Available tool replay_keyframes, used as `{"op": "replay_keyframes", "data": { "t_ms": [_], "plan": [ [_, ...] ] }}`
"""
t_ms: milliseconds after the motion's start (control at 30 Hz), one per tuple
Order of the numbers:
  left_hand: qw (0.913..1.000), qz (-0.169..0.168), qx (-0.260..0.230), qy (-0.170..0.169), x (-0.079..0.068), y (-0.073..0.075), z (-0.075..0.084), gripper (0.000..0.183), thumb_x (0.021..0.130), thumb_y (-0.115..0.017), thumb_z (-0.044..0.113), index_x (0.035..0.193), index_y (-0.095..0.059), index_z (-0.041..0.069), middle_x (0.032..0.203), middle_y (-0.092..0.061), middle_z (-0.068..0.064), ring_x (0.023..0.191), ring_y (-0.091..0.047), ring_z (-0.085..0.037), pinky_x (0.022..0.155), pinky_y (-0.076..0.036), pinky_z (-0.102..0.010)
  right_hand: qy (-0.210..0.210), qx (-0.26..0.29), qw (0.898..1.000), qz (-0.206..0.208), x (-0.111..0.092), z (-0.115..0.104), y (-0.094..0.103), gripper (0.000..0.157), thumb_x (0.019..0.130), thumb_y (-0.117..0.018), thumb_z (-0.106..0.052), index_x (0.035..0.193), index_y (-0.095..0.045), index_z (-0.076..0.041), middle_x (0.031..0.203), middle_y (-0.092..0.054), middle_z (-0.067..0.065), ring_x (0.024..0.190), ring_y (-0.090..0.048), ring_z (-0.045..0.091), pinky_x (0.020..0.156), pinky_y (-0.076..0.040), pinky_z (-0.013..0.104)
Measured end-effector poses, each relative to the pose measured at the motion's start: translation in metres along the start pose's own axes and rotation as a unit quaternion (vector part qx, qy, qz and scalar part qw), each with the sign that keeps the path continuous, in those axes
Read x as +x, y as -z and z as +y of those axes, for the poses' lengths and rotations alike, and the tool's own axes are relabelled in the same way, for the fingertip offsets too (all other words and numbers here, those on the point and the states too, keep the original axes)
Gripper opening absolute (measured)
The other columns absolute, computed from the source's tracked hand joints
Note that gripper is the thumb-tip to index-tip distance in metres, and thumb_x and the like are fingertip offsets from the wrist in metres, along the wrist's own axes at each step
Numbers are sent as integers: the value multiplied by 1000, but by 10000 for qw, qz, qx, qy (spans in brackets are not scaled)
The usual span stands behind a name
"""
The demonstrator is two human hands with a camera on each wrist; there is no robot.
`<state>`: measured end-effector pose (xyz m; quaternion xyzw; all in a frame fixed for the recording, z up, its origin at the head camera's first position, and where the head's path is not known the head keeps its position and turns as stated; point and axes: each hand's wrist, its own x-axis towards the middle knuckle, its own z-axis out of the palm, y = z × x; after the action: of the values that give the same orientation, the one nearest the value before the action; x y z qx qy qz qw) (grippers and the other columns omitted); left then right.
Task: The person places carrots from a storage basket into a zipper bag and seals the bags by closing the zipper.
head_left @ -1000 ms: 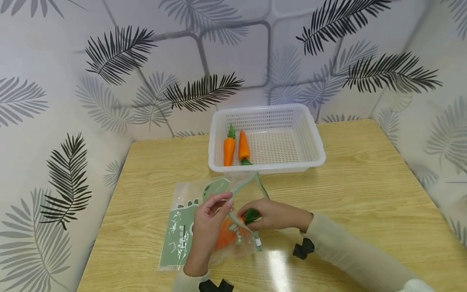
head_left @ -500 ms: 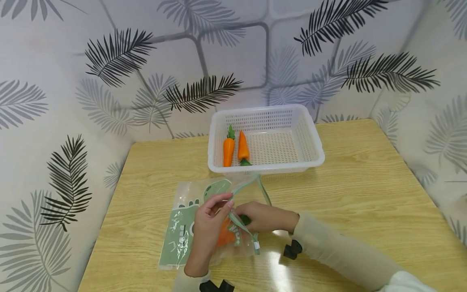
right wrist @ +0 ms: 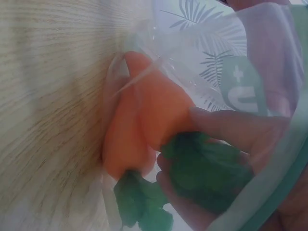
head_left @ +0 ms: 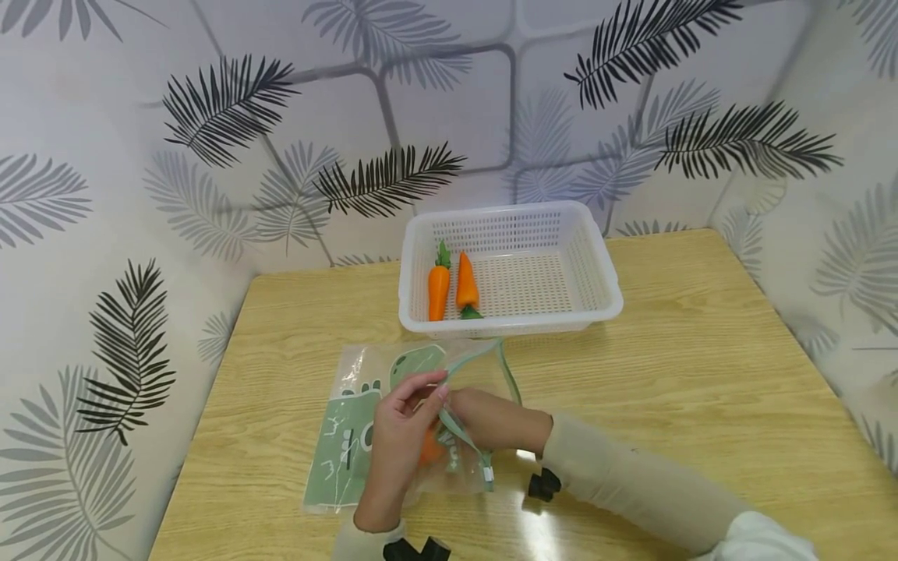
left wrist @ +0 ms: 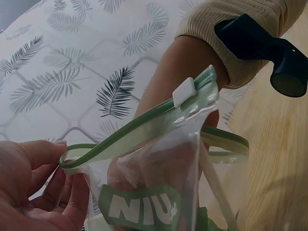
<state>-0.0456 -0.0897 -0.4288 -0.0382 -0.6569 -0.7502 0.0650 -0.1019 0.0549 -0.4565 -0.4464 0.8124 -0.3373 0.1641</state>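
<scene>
A clear slider zip bag [head_left: 351, 436] with green printing lies on the table, its mouth facing right. My left hand [head_left: 400, 428] pinches the bag's green zip edge between thumb and fingers, as the left wrist view also shows. Through the mouth reaches my right hand [head_left: 477, 417], inside the bag up to the wrist. In the right wrist view its thumb and fingers hold a toy carrot [right wrist: 166, 106] near the green leafy top. Against it in the bag lies a second toy carrot [right wrist: 127, 139]. The bag's white slider [left wrist: 184, 92] sits at one end of the zip.
Behind the bag stands a white perforated plastic basket [head_left: 596, 308]. Two more carrots lie in it at the left, one [head_left: 438, 292] with its leaves to the back, the other [head_left: 467, 282] with leaves to the front. A leaf-patterned wall [head_left: 337, 93] rises behind the wooden table [head_left: 687, 351].
My right hand has moved left, deeper into the bag, taking the carrot in with it. Its green top no longer shows in the head view. The left hand keeps its place on the zip edge.
</scene>
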Motion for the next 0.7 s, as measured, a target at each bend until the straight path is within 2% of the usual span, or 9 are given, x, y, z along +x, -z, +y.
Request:
{"op": "replay_keyframes", "data": {
  "t_ms": [133, 267, 367, 500, 700],
  "plan": [
    [10000, 37, 23, -2, 1, 3, 0, 24, 84, -69, 11, 104, -67, -1, 97, -60, -16, 79, -59, -14, 55, -45, -17, 37, -56, 10000, -2, 2, -1, 0, 14, 94, -54, -10, 105, -63, -9, 96, -63, -2, 86, -56, 4, 80, -47, 18],
    [10000, 69, 62, -2, 2, 6, 1, 23, 84, -69, 11, 104, -67, -1, 98, -61, -17, 82, -60, -18, 60, -48, -18, 99, 31, 9999, -111, 3, -1, 4, 20, 92, -59, -17, 111, -64, -11, 106, -63, -3, 96, -55, 4, 85, -46, 20],
    [9999, 85, 61, 2, 3, 8, 1, 24, 84, -70, 12, 104, -67, 0, 99, -61, -17, 85, -61, -21, 66, -52, -20, 146, 122, 9996, -214, 1, 3, 7, 18, 92, -61, -23, 107, -64, -15, 106, -62, -6, 95, -56, 3, 84, -46, 20],
    [9999, 126, 60, 14, 3, 10, 2, 25, 83, -70, 12, 105, -67, -1, 103, -61, -16, 88, -61, -24, 74, -53, -23, 110, 430, 9985, -321, -5, 8, 14, 15, 92, -61, -21, 105, -64, -16, 102, -62, -10, 93, -57, 2, 83, -48, 20],
    [9997, 212, 116, 10, 4, 15, 1, 25, 83, -70, 11, 104, -67, -1, 104, -62, -15, 87, -61, -25, 77, -53, -26, -25, 900, 9952, -376, -17, 7, 33, 27, 92, -60, -21, 117, -61, -14, 111, -62, -7, 102, -58, 7, 88, -48, 26]
  ]
}}
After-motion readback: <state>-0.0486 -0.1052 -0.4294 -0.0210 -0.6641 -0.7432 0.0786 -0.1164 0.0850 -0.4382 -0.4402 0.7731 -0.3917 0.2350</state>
